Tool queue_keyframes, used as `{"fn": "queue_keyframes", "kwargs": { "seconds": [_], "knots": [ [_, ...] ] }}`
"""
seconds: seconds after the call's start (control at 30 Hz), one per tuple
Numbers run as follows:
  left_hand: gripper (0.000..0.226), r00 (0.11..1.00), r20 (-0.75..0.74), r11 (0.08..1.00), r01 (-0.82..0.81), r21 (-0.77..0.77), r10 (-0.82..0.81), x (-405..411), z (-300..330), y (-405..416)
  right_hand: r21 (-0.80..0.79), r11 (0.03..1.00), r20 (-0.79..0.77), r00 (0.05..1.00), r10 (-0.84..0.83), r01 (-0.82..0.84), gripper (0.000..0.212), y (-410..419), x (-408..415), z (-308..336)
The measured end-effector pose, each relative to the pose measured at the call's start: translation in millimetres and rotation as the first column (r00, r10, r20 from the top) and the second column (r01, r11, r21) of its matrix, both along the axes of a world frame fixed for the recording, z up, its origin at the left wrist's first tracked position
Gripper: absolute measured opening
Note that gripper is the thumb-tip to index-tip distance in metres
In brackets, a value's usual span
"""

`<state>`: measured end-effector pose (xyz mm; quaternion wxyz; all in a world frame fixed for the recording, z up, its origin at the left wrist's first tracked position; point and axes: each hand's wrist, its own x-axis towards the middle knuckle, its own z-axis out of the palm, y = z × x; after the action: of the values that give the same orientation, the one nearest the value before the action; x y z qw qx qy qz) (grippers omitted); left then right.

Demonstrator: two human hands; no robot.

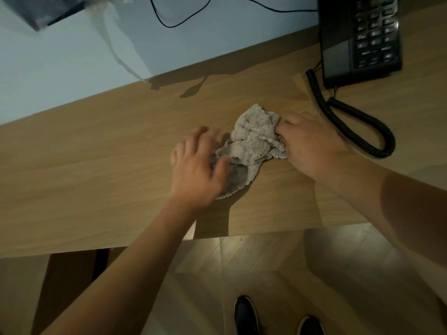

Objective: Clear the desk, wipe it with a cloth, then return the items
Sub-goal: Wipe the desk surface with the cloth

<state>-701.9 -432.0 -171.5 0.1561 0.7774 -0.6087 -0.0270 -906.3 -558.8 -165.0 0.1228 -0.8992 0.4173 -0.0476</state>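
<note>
Two hands work one cloth [251, 143] on the desk [96, 170]. The cloth, grey and crumpled, lies toward the right half of the surface, about midway between the far edge at the wall [72, 64] and the near edge.

Right hand [307, 139]: fingers curled into the cloth's right side, gripping it. Left hand [196, 170]: fingers spread and relaxed, blurred, palm down over the cloth's left end; the thumb lies on the cloth, and whether the fingertips touch the surface cannot be told.

A black phone [360, 37] sits at the far right corner of the desk. Its coiled cord [358, 119] loops across the surface just to the right of the right hand, apart from it.

A thin black cable [169, 22] hangs against the wall. Below the near edge, two dark shoes [244, 313] stand on the floor [242, 262].
</note>
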Motion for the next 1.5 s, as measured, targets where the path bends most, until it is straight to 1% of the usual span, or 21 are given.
{"fn": "queue_keyframes", "kwargs": {
  "seconds": [0.07, 0.1, 0.13, 0.2, 0.27, 0.33, 0.37, 0.4, 0.43, 0.47, 0.53, 0.57, 0.7, 0.87, 1.03, 1.13, 1.17, 1.23, 1.3, 1.43, 1.5],
  "knots": [
    [0.057, 0.984, -0.074, 0.987, -0.158, 0.032, 0.16, 9.7, 0.7, 8.4, 0.021, 1.0, -0.09, 0.996, 0.001, 0.0, 0.026, 2.1, -1.4, 10.8],
    [0.058, 0.979, -0.059, 0.978, -0.192, 0.081, 0.197, 10.7, -1.6, 12.8, 0.04, 0.999, -0.135, 0.991, 0.002, 0.003, 0.023, 3.4, -2.0, 16.4],
    [0.06, 0.983, -0.03, 0.975, -0.173, 0.138, 0.179, 7.4, -5.8, 17.1, 0.053, 0.999, -0.174, 0.985, -0.001, 0.011, 0.021, 4.2, -3.5, 21.5],
    [0.059, 0.999, 0.006, 0.978, -0.046, 0.204, 0.046, -8.9, -17.5, 25.9, 0.044, 0.998, -0.18, 0.983, -0.033, 0.041, 0.02, 3.9, -8.5, 26.0],
    [0.059, 0.999, 0.015, 0.976, 0.033, 0.214, -0.037, -23.6, -28.4, 31.8, 0.013, 0.998, -0.057, 0.997, -0.055, 0.056, 0.032, 6.9, -11.2, 24.5],
    [0.06, 0.998, -0.056, 0.979, 0.049, 0.199, -0.039, -26.3, -31.2, 32.7, 0.119, 0.993, 0.059, 0.998, -0.004, -0.003, 0.049, 13.3, -7.6, 21.8],
    [0.059, 0.992, -0.119, 0.98, 0.071, 0.187, -0.049, -23.1, -30.4, 32.2, 0.18, 0.982, 0.057, 0.997, 0.054, -0.064, 0.054, 15.6, -3.8, 19.2],
    [0.058, 0.983, -0.177, 0.983, 0.083, 0.165, -0.053, -17.8, -28.8, 33.3, 0.198, 0.973, 0.011, 0.993, 0.121, -0.121, 0.056, 18.3, 0.4, 13.9],
    [0.057, 0.979, -0.204, 0.99, 0.056, 0.13, -0.029, -10.6, -28.4, 36.7, 0.186, 0.97, -0.036, 0.985, 0.168, -0.159, 0.053, 21.4, 3.6, 6.9],
    [0.057, 0.979, -0.199, 0.995, -0.016, 0.095, 0.034, -3.0, -29.2, 41.3, 0.163, 0.973, -0.047, 0.984, 0.173, -0.163, 0.049, 23.8, 4.7, 0.4],
    [0.06, 0.97, -0.139, 0.979, -0.194, 0.069, 0.202, 7.0, -33.0, 51.0, 0.137, 0.983, -0.001, 0.992, 0.124, -0.123, 0.042, 26.6, 4.5, -7.6],
    [0.06, 0.965, -0.101, 0.969, -0.236, 0.071, 0.242, 8.5, -35.7, 55.0, 0.133, 0.985, 0.015, 0.994, 0.112, -0.113, 0.039, 27.9, 5.3, -9.9],
    [0.056, 0.968, -0.079, 0.971, -0.233, 0.062, 0.237, 6.7, -41.4, 54.6, 0.157, 0.984, -0.01, 0.996, 0.087, -0.085, 0.034, 34.4, 3.7, -10.2],
    [0.059, 0.966, -0.079, 0.968, -0.241, 0.066, 0.246, 7.1, -40.6, 54.4, 0.178, 0.979, -0.052, 0.993, 0.107, -0.096, 0.029, 77.1, -37.0, -6.5],
    [0.057, 0.965, -0.065, 0.965, -0.249, 0.081, 0.254, 3.1, -36.7, 54.7, 0.286, 0.954, -0.117, 0.985, 0.123, -0.086, 0.029, 109.7, -68.0, 11.7],
    [0.058, 0.965, -0.065, 0.965, -0.248, 0.086, 0.253, 1.8, -34.1, 55.0, 0.361, 0.931, -0.013, 0.998, 0.057, -0.049, 0.028, 100.2, -60.3, 25.4],
    [0.059, 0.965, -0.066, 0.965, -0.247, 0.089, 0.253, 2.0, -33.6, 54.7, 0.341, 0.94, 0.035, 0.999, 0.02, -0.031, 0.028, 91.9, -51.5, 28.6],
    [0.06, 0.964, -0.071, 0.964, -0.247, 0.098, 0.255, 2.3, -33.2, 54.1, 0.24, 0.971, 0.113, 0.992, -0.05, 0.022, 0.03, 72.0, -26.7, 29.5],
    [0.061, 0.965, -0.072, 0.965, -0.245, 0.087, 0.252, 3.1, -34.3, 53.4, 0.161, 0.983, 0.143, 0.984, -0.108, 0.085, 0.031, 56.0, -2.4, 22.6],
    [0.061, 0.967, -0.066, 0.969, -0.244, 0.043, 0.246, 6.5, -38.9, 52.9, 0.106, 0.983, 0.015, 0.989, -0.15, 0.148, 0.039, 54.3, 16.9, -11.3],
    [0.06, 0.966, -0.075, 0.968, -0.247, 0.038, 0.249, 6.6, -39.4, 52.9, 0.085, 0.983, 0.014, 0.986, -0.163, 0.162, 0.041, 59.5, 16.2, -17.8]
  ]
}}
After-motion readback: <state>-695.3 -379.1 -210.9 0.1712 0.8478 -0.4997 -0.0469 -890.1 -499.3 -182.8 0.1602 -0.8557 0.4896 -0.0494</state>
